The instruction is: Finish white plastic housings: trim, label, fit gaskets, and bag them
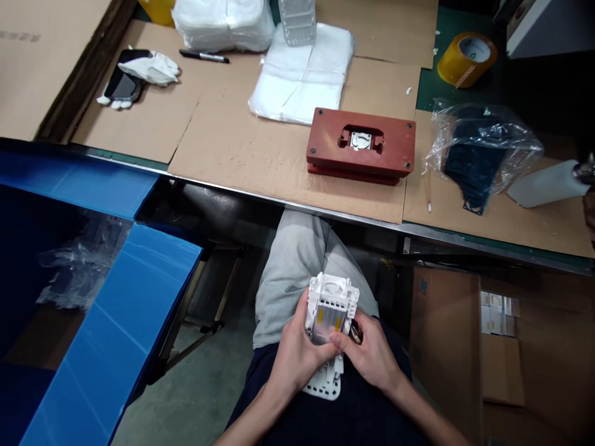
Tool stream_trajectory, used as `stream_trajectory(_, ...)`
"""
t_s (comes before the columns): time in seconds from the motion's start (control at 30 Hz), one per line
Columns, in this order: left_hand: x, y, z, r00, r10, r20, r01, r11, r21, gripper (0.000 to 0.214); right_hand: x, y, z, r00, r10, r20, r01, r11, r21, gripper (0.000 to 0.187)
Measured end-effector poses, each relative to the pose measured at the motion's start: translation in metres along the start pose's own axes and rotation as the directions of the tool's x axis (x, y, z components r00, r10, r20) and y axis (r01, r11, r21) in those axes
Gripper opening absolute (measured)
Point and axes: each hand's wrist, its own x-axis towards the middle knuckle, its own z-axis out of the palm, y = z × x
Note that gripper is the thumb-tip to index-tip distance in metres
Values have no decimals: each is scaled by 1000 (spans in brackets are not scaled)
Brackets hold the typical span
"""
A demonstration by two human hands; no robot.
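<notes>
Above my lap I hold a white plastic housing [333, 288] with a clear, shiny panel and two yellow strips in its middle. My left hand [297, 350] wraps its left side, the thumb lying across the lower front. My right hand [369, 350] grips the right side, its thumb pressed on the clear panel's lower edge. The housing's lower end, with a rounded slotted edge, sticks out below my hands. On the table ahead sits a red-brown fixture block [357, 158] with a small white part [361, 140] in its recess.
Plastic bag stacks [302, 77], a black marker [204, 56] and gloves over a dark device [123, 83] lie on the cardboard-covered table. Tape [466, 60], a bagged dark blue part [474, 158] and a white bottle [543, 183] stand right. A blue bin [111, 316] is at left, a carton [444, 347] below right.
</notes>
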Motion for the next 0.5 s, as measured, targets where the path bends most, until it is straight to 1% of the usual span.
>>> stream_trajectory(0.13, 3, 0, -2, 1000, -7, 18, 7, 1000, -21, 100, 5, -3, -2, 999, 19, 41, -22, 996, 85, 34)
stream_trajectory(0.2, 1, 1, -4, 999, -34, 20, 34, 999, 3, 100, 4, -8, -5, 997, 18, 81, -29, 990, 137, 38)
stream_trajectory(0.27, -2, 2, -5, 999, -52, 3, 52, 998, 39, 96, 2, -13, -6, 994, 9, 105, -25, 987, 159, 40)
stream_trajectory(0.33, -5, 3, -4, 998, -53, -17, 54, 997, 61, 88, -1, -16, -6, 995, 2, 102, -16, 990, 143, 39)
stream_trajectory(0.4, -7, 2, -2, 998, -51, -39, 53, 997, 59, 81, -2, -17, -4, 997, -14, 71, 6, 995, 102, 36)
stream_trajectory(0.5, -7, 0, 1, 995, -58, -77, 63, 996, 64, 81, -2, -14, -1, 999, -32, 44, 28, 997, 71, 34)
